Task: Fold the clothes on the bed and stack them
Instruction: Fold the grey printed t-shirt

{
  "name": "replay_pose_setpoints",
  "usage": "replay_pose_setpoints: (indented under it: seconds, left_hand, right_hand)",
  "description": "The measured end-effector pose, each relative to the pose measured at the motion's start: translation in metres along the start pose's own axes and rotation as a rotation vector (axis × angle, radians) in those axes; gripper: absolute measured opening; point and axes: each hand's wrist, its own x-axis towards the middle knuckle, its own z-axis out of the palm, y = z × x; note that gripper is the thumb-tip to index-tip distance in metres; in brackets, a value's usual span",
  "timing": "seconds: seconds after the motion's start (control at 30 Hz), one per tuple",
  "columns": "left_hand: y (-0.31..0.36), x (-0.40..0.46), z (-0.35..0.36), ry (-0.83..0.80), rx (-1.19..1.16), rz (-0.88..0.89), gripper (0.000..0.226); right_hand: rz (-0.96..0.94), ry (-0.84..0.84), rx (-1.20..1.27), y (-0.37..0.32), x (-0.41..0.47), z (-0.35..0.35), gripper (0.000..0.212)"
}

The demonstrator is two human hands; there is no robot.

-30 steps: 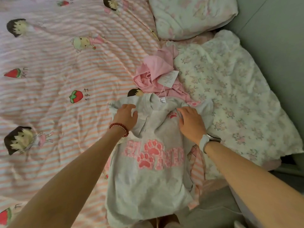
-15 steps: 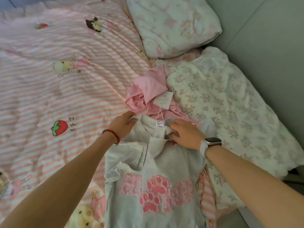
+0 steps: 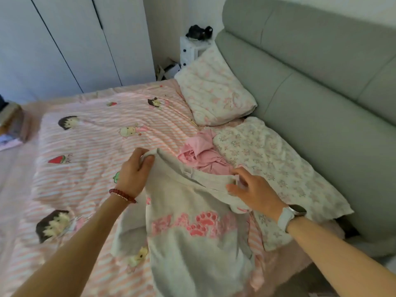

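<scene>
Bedroom: bed with a pink-striped cartoon sheet (image 3: 90,159), grey padded headboard (image 3: 310,86) on the right, white wardrobe doors (image 3: 64,46) behind.

Grey shirt with pink paw print (image 3: 192,211) sits at the near edge of the bed, top edge raised off the sheet, lower body hanging toward the person. A second ago it lay flat with both palms pressing on its chest area; half a second ago the hands had shifted up to the collar. Now the shoulders are lifted. Reads as a pick-up to shake out or re-lay the shirt before folding, so the fold itself is not started yet.

Left hand (image 3: 135,170) pinches the shirt's left shoulder corner, fingers curled round the cloth. Right hand (image 3: 250,189) grips the right shoulder edge between thumb and fingers, other fingers loosely spread. Collar sags between the two hands; shirt hangs below and between them.

Pink garment (image 3: 199,153), crumpled, lies just behind the collar, unfolded. Its paper tag is now hidden behind the raised shirt. Floral blanket (image 3: 278,168) to the right, floral pillow (image 3: 214,93) against the headboard. No stack visible anywhere.
</scene>
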Motion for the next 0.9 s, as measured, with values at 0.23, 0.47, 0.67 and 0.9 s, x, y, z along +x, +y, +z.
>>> replay_pose_setpoints:
  seconds: [0.23,0.47,0.67,0.9]
  left_hand:
    - [0.061,-0.117,-0.112,0.323,0.006,0.063,0.033]
    - [0.104,-0.203,-0.192,0.715,-0.005,0.062,0.035]
    - [0.141,-0.223,-0.254,0.968,0.008,0.251,0.031]
    - [0.124,-0.191,-0.300,1.035,0.228,0.319,0.029]
  right_hand:
    - [-0.111,-0.101,-0.044,-0.087,-0.117,-0.024,0.044]
    - [-0.226,0.404,0.338,-0.175,-0.153,-0.044,0.006]
    - [-0.563,0.859,0.224,-0.243,-0.140,-0.061,0.027]
    - [-0.619,0.862,0.141,-0.284,-0.091,-0.061,0.022]
